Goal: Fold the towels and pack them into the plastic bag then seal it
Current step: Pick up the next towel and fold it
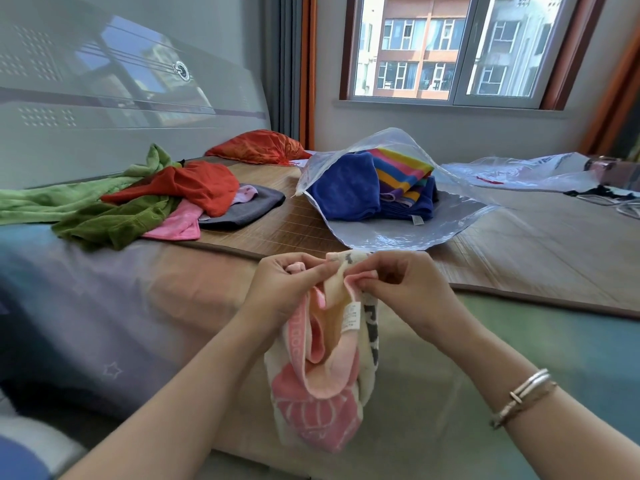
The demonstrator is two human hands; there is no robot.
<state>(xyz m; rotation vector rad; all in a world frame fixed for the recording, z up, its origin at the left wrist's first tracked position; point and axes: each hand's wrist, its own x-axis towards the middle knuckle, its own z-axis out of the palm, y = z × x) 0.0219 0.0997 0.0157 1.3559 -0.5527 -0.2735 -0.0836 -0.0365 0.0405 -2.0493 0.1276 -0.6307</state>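
Folding is underway: the left hand (291, 285) and right hand (398, 285) each pinch the pink-and-cream towel (322, 358) hanging below them, which likely needs its corners matched before reaching the plastic bag (381, 233) beyond.

Pink-and-cream patterned towel (322, 368); blue and rainbow-striped towels (374, 188) in clear plastic bag (398, 233).

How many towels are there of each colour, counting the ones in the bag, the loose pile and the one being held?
Blue: 2, both in the bag
Striped: 1, in the bag
Green: 2
Red: 1
Pink: 1
Grey: 1
Pink-and-cream, held in both hands: 1
Total: 9, as far as the pile shows.
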